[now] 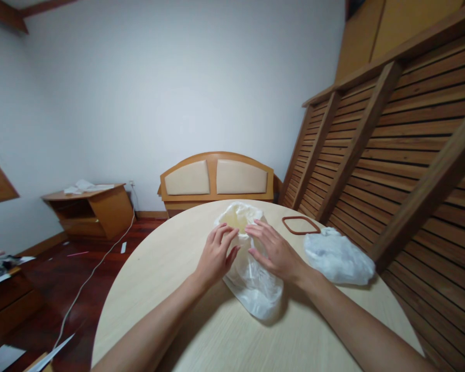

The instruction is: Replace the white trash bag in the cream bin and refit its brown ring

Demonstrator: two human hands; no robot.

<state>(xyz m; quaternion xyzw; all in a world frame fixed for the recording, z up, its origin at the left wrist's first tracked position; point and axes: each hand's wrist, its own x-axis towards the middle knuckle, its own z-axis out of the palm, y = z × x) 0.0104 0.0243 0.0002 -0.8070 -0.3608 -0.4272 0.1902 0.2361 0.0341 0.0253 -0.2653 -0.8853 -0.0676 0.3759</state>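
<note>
A white translucent plastic bag sits on the round table with its mouth spread wide at the far side. Inside the mouth a pale yellowish tint shows; what causes it I cannot make out. My left hand has its fingers curled on the left part of the bag's near rim, thumb below. Facing it, my right hand grips the same rim from the right, fingertips over the edge. The two hands are a small gap apart. Part of the bag's right side is hidden behind my right hand.
To the right lie a reddish-brown rounded frame-like ring and a second, filled plastic bag. The pale round table stands before a headboard. Wooden slatted panels lean at right. A cable crosses the floor by a cabinet.
</note>
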